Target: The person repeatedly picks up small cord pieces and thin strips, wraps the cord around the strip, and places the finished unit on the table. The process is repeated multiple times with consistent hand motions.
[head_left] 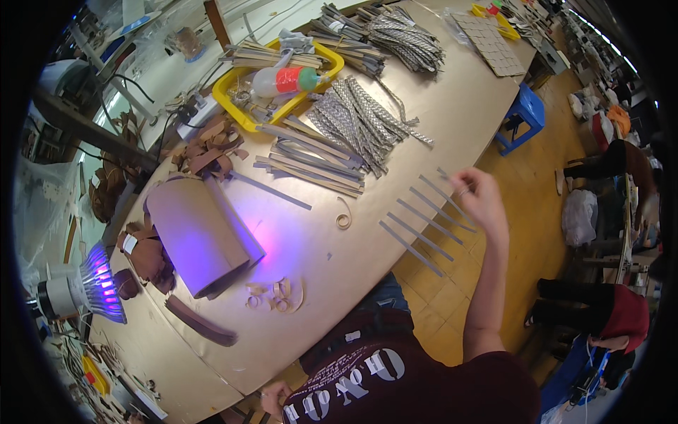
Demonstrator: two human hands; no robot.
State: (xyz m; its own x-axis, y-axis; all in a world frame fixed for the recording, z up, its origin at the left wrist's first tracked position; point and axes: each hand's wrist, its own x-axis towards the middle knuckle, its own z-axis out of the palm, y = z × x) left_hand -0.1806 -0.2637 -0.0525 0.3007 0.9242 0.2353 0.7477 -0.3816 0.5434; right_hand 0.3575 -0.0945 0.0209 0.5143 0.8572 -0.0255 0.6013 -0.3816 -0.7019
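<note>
1. Five grey strips (430, 221) are laid side by side, spaced apart and roughly parallel, across the near edge of the table (349, 265), with their nearer ends jutting out over the floor.
2. The right hand (477, 196) is held at the strip closest to the table's right end, with fingers bent in toward the thumb; whether that strip is gripped or only touched cannot be told.
3. The left hand (274, 399) is seen low down by the near edge, partly hidden by the shirt; whether it is open or closed cannot be told.
4. By the look of it, only an early part has been done: a short row has been set out, while a pile of flat strips (311, 159) is left loose toward the far edge.
5. A small tan coil (343, 215) is found between pile and row, and might be caught by a strip drawn straight across.
6. Braided straps (353, 116) are heaped beside the pile, and a yellow tray (227, 107) holding a bottle (277, 82) is set behind it.
7. Toward the left end, a curved brown sheet (194, 237) is lit purple by a lamp (102, 286), with tan curls (281, 294) scattered nearby.
</note>
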